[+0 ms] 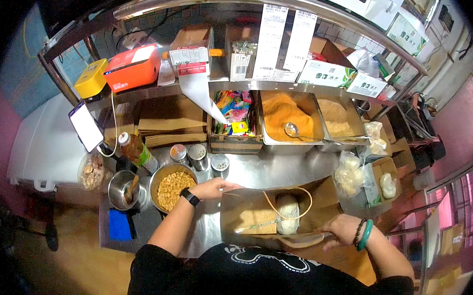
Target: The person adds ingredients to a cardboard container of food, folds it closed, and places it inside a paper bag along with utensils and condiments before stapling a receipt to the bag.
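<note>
A brown paper carrier bag (319, 198) lies with its mouth towards me on the steel counter. Inside it are a white bundle in plastic film (288, 217) and a thin wrapped stick (257, 226). One cord handle (310, 202) loops across the opening; the other hangs along the near rim. At the bag's upper left corner, my left hand (211, 189) holds the edge, its fingertips partly hidden. My right hand (341, 229) grips the near right rim between thumb and fingers.
Left of the bag stand a pot of peanuts (175, 188), a steel cup (123, 189), shakers (198, 156) and a sauce bottle (137, 153). Behind are a packet box (234, 147) and powder trays (290, 114) with a ladle (292, 129). Plastic bags (349, 174) sit at right.
</note>
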`<action>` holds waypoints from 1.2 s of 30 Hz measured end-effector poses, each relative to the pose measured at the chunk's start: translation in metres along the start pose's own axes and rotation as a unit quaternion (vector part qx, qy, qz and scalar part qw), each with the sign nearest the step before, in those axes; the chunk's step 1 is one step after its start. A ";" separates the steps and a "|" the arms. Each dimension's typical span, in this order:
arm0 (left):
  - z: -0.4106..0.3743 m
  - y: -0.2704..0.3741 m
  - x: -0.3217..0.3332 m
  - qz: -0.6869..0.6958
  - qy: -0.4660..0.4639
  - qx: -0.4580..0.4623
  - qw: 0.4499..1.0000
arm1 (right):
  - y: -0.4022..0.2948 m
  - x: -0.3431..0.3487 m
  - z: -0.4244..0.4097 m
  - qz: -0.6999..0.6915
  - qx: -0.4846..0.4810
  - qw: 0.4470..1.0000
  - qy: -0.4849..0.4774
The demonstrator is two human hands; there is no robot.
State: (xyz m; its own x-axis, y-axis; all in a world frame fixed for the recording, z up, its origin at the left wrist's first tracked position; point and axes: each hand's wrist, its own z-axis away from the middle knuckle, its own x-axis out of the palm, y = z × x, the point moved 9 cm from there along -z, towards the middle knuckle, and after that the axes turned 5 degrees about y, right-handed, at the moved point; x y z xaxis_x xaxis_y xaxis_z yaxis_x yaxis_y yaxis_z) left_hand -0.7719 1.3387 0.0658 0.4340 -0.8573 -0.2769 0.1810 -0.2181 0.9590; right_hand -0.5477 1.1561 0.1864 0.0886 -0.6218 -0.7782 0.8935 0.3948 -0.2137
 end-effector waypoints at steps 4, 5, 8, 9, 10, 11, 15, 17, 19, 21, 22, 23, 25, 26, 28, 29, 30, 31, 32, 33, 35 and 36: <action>0.016 -0.003 0.006 0.011 0.028 -0.052 0.998 | 0.031 -0.010 -0.011 0.196 0.028 0.978 0.073; 0.023 0.012 0.009 0.023 0.063 -0.047 0.997 | 0.043 -0.021 -0.012 0.207 0.054 0.972 0.100; 0.045 -0.002 0.035 0.044 0.123 -0.062 0.990 | 0.080 -0.052 -0.019 0.254 0.054 0.938 0.230; 0.051 -0.006 0.049 0.044 0.137 -0.077 0.987 | 0.089 -0.061 -0.022 0.276 0.003 0.926 0.259; 0.059 -0.008 0.063 0.043 0.151 -0.095 0.983 | 0.094 -0.071 -0.025 0.294 -0.049 0.910 0.289; 0.062 -0.010 0.082 0.030 0.167 -0.100 0.980 | 0.098 -0.084 -0.024 0.263 -0.066 0.900 0.341; 0.038 0.049 0.148 -0.086 0.205 -0.001 0.975 | 0.116 -0.105 0.001 0.165 -0.041 0.835 0.524; 0.024 0.054 0.170 -0.108 0.195 -0.023 0.975 | 0.127 -0.095 0.021 0.015 -0.034 0.770 0.636; 0.010 0.055 0.181 -0.113 0.213 -0.035 0.970 | 0.152 -0.046 0.033 -0.203 -0.052 0.691 0.692; 0.002 0.056 0.188 -0.112 0.218 -0.031 0.969 | 0.151 0.024 0.027 -0.399 -0.077 0.641 0.651; 0.001 0.055 0.191 -0.137 0.223 -0.025 0.965 | 0.120 0.047 0.027 -0.396 -0.097 0.669 0.621; -0.002 0.051 0.194 -0.159 0.227 -0.016 0.961 | 0.089 0.070 0.028 -0.390 -0.113 0.696 0.592; -0.006 0.050 0.203 -0.176 0.237 0.002 0.955 | 0.043 0.108 0.026 -0.251 -0.085 0.782 0.564; -0.007 0.053 0.206 -0.172 0.242 0.011 0.955 | 0.044 0.133 0.009 -0.229 -0.031 0.806 0.545; -0.010 0.064 0.211 -0.110 0.256 0.022 0.960 | 0.065 0.148 -0.008 -0.356 -0.029 0.762 0.540; -0.014 0.078 0.215 -0.049 0.265 0.022 0.963 | 0.076 0.151 -0.018 -0.424 -0.053 0.732 0.531; -0.020 0.087 0.218 0.010 0.272 0.026 0.962 | 0.088 0.147 -0.021 -0.488 -0.075 0.696 0.521; -0.021 0.080 0.229 0.027 0.277 0.066 0.958 | 0.090 0.137 -0.020 -0.447 -0.123 0.718 0.519; -0.021 0.067 0.237 -0.029 0.294 0.058 0.954 | 0.086 0.125 -0.013 -0.401 -0.117 0.737 0.532; -0.020 0.058 0.243 -0.084 0.311 0.048 0.945 | 0.077 0.109 -0.001 -0.355 -0.111 0.754 0.541; -0.020 0.062 0.248 -0.139 0.327 0.054 0.933 | 0.078 0.117 -0.009 -0.359 -0.108 0.784 0.495; -0.023 0.066 0.250 -0.146 0.333 0.064 0.929 | 0.073 0.121 -0.015 -0.350 -0.119 0.790 0.488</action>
State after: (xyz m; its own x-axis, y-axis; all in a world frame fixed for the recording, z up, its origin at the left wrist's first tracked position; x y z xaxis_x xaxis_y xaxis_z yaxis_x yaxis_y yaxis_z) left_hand -0.6306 1.1205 0.0584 0.8405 -0.2838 -0.4616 0.2892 -0.4855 0.8250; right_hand -0.4780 1.1203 0.0680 -0.8769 0.0292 -0.4798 0.4549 0.3731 -0.8086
